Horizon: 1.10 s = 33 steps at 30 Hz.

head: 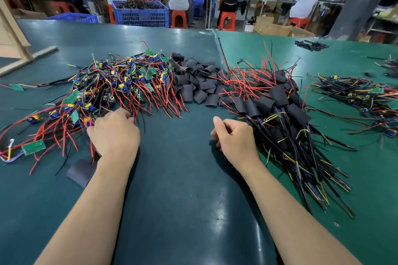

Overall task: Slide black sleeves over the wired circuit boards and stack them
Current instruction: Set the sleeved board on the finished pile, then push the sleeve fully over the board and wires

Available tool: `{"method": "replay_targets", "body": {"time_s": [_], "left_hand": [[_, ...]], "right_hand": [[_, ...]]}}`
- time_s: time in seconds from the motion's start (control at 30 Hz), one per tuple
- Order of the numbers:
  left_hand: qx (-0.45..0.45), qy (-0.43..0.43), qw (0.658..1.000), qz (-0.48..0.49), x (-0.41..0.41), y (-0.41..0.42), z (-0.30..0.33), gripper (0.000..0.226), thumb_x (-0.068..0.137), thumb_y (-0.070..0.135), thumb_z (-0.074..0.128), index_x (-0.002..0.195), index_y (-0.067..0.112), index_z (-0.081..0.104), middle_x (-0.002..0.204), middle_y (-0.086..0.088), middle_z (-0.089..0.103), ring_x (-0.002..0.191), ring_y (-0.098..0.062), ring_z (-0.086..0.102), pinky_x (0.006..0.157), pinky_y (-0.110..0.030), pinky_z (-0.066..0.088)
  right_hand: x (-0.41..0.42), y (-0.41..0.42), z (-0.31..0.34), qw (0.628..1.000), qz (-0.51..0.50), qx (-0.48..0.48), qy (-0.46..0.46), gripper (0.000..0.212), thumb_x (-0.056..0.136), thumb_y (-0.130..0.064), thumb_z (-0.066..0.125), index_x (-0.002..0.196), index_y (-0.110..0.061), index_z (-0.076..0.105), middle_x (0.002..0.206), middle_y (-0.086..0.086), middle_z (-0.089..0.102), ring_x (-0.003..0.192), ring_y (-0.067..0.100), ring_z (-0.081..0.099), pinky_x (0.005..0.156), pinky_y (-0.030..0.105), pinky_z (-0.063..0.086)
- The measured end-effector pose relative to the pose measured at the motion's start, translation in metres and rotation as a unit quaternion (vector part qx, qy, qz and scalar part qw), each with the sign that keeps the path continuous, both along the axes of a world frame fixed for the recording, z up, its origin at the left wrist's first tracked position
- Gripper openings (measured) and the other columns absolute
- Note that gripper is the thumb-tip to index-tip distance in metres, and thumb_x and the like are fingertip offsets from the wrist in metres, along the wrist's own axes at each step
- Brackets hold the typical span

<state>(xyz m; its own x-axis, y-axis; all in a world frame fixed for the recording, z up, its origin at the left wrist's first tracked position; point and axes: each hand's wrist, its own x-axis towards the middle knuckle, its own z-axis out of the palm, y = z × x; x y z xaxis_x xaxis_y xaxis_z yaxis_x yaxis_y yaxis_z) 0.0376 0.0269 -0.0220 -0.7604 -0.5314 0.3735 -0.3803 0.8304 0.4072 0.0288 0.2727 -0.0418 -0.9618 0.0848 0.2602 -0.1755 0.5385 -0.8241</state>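
Tangled heap of bare wired circuit boards (120,84), left; loose black sleeves (197,84), centre; stack of sleeved boards (280,103), right, wires apparently fanned toward the viewer.

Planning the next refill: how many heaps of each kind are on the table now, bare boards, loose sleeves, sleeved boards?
Heaps of bare wired boards: 2
Heaps of loose black sleeves: 1
Heaps of sleeved boards: 1
Far small dark heap, kind unclear: 1
Total: 5 heaps

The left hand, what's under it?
The left hand rests on red and black wires at the bare-board pile's edge; its fingers and whatever they hold are hidden.
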Motion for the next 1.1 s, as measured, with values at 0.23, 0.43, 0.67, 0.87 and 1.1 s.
{"method": "replay_targets", "body": {"time_s": [0.23, 0.43, 0.67, 0.87, 1.1], "left_hand": [[0.027, 0.047, 0.998, -0.03, -0.008, 0.001, 0.0, 0.021, 0.095, 0.019, 0.057, 0.109, 0.017, 0.073, 0.097, -0.018, 0.072, 0.106, -0.042, 0.054, 0.091, -0.045, 0.037], [0.003, 0.034, 0.999, 0.016, -0.01, 0.002, 0.0, 0.032, 0.093, 0.033, 0.062, 0.118, 0.013, 0.066, 0.113, -0.021, 0.065, 0.117, -0.039, 0.043, 0.096, -0.048, 0.03], [-0.001, -0.02, 1.0, 0.02, -0.014, 0.001, -0.001, 0.022, 0.094, 0.02, 0.057, 0.111, 0.014, 0.069, 0.1, -0.019, 0.069, 0.114, -0.038, 0.045, 0.093, -0.045, 0.029], [0.011, 0.011, 0.999, -0.034, -0.013, 0.014, -0.004, 0.027, 0.092, 0.021, 0.055, 0.115, 0.014, 0.065, 0.104, -0.014, 0.07, 0.11, -0.038, 0.05, 0.091, -0.044, 0.034], [-0.023, -0.04, 0.999, -0.008, -0.028, 0.009, -0.01, 0.032, 0.095, 0.035, 0.056, 0.106, 0.01, 0.071, 0.104, -0.02, 0.067, 0.108, -0.041, 0.053, 0.091, -0.046, 0.034]], "right_hand": [[-0.002, 0.001, -0.002, 1.0, -0.005, 0.004, -0.002, 0.042, 0.086, -0.063, 0.042, 0.07, -0.035, 0.067, 0.064, -0.018, 0.068, 0.057, 0.018, 0.065, 0.064, 0.046, 0.057], [-0.002, 0.002, -0.003, 1.0, -0.004, 0.004, -0.002, 0.042, 0.086, -0.063, 0.042, 0.07, -0.034, 0.067, 0.063, -0.015, 0.068, 0.057, 0.019, 0.065, 0.063, 0.046, 0.058], [-0.002, 0.002, -0.002, 1.0, -0.003, 0.001, -0.009, 0.04, 0.086, -0.062, 0.042, 0.068, -0.036, 0.067, 0.061, -0.015, 0.068, 0.056, 0.017, 0.065, 0.065, 0.046, 0.058], [-0.001, 0.001, 0.0, 1.0, -0.003, 0.001, -0.008, 0.041, 0.086, -0.062, 0.042, 0.07, -0.035, 0.067, 0.061, -0.015, 0.067, 0.055, 0.017, 0.064, 0.064, 0.045, 0.058], [0.001, 0.001, 0.003, 1.0, -0.001, 0.003, -0.006, 0.04, 0.086, -0.062, 0.041, 0.069, -0.037, 0.067, 0.061, -0.017, 0.067, 0.057, 0.017, 0.065, 0.065, 0.045, 0.058]]}}
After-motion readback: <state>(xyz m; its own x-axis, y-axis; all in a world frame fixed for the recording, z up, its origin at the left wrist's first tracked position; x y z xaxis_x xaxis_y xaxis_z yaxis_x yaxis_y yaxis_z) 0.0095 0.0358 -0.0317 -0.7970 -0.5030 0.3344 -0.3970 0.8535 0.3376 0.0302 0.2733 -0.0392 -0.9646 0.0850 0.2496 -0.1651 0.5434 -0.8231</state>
